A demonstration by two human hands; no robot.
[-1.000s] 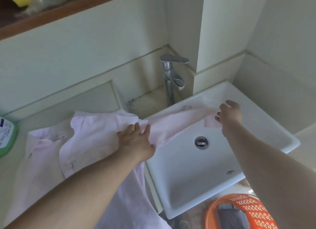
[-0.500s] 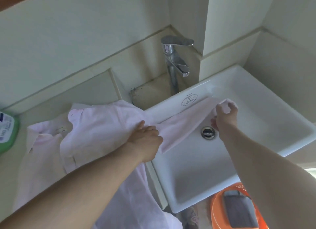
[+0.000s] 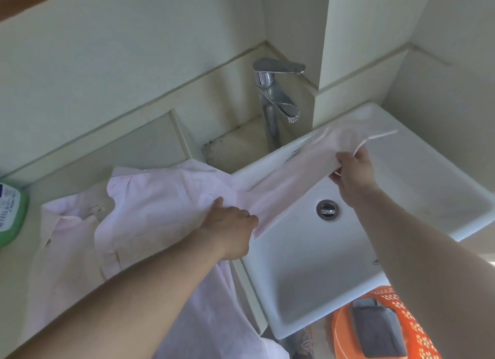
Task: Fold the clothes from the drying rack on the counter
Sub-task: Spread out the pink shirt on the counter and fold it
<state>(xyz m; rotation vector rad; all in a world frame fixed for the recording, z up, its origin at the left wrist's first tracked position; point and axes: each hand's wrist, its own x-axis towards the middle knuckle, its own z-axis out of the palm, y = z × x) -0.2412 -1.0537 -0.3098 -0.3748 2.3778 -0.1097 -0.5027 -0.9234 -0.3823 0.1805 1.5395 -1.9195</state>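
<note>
— Since half a second ago, what moved?
— Mostly the right hand (image 3: 353, 171): it has lifted the sleeve end higher and farther right, so the sleeve now stretches flatter over the sink (image 3: 442, 198).
— How is that hand set?
— Arm reaching far from the near right, fingers curled, pinching the cuff edge above the basin, near the tap (image 3: 278, 91).
— And the left hand (image 3: 230, 230)?
— Forearm comes in from the near left; knuckles up, fingers bent and gripping the pink shirt (image 3: 150, 208) where sleeve meets body, at the sink's left rim.
— Where does the shirt lie?
— Spread on the desk (image 3: 16, 273) left of the sink, collar to the left, hem hanging off the near edge.
— Anything further out?
— A green bottle (image 3: 10, 211) at far left; an orange basket (image 3: 396, 332) on the floor, near right.
</note>
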